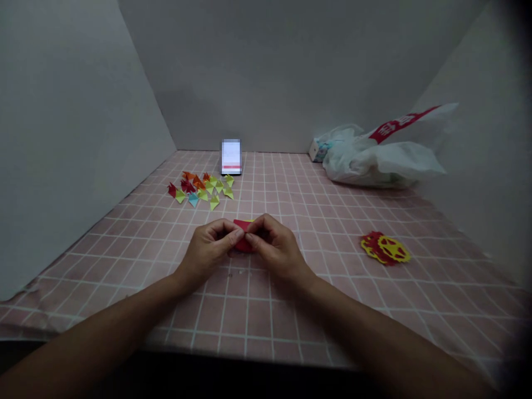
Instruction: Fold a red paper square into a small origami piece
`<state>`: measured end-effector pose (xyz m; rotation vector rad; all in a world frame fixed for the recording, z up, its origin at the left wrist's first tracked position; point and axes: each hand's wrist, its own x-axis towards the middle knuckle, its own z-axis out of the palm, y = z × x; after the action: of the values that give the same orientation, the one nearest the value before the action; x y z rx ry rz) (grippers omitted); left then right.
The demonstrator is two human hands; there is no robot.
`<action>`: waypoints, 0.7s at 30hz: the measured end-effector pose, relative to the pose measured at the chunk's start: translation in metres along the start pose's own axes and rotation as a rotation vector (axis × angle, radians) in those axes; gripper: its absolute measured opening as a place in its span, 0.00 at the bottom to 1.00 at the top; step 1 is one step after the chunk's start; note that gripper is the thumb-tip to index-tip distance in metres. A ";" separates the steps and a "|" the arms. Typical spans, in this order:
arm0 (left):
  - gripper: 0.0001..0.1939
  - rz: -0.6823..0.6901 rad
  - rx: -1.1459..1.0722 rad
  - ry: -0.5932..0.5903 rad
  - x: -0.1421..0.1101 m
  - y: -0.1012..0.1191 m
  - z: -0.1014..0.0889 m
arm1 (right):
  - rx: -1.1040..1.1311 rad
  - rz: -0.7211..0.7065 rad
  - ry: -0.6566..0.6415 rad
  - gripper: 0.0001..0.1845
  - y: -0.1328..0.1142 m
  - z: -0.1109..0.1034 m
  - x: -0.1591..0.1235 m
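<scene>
My left hand [211, 244] and my right hand [276, 246] meet above the middle of the table, thumbs and forefingers pinched close together. Between them is a piece of red paper [244, 245], partly hidden by the fingers. A thin strip of yellow [250, 220] shows at the far edge of the red paper; whether it is a separate sheet I cannot tell. Beyond my left hand lies a group of small folded paper figures [210, 187] in red, orange, yellow-green and light blue.
A phone [231, 157] with a lit, blurred screen stands upright at the back. To the right lie red and yellow paper cut-outs [393, 250], one with a star. A white plastic bag [374, 163] and a small box [316, 151] sit at the back right. Pale walls enclose the checked tablecloth [332, 221].
</scene>
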<state>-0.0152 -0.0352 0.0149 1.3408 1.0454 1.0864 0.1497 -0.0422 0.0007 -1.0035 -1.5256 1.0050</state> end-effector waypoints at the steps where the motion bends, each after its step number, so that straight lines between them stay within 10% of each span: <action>1: 0.07 0.007 -0.009 0.010 0.001 -0.001 0.000 | 0.064 0.016 0.005 0.03 0.001 0.000 0.001; 8: 0.07 0.115 0.024 0.096 0.004 -0.006 -0.004 | 0.350 0.227 -0.031 0.09 0.002 0.003 0.001; 21: 0.09 0.100 0.047 0.071 0.006 -0.005 -0.006 | 0.140 0.109 0.071 0.08 0.006 -0.002 0.000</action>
<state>-0.0198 -0.0277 0.0101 1.4135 1.0709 1.1976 0.1523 -0.0398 -0.0048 -1.0211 -1.3355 1.1244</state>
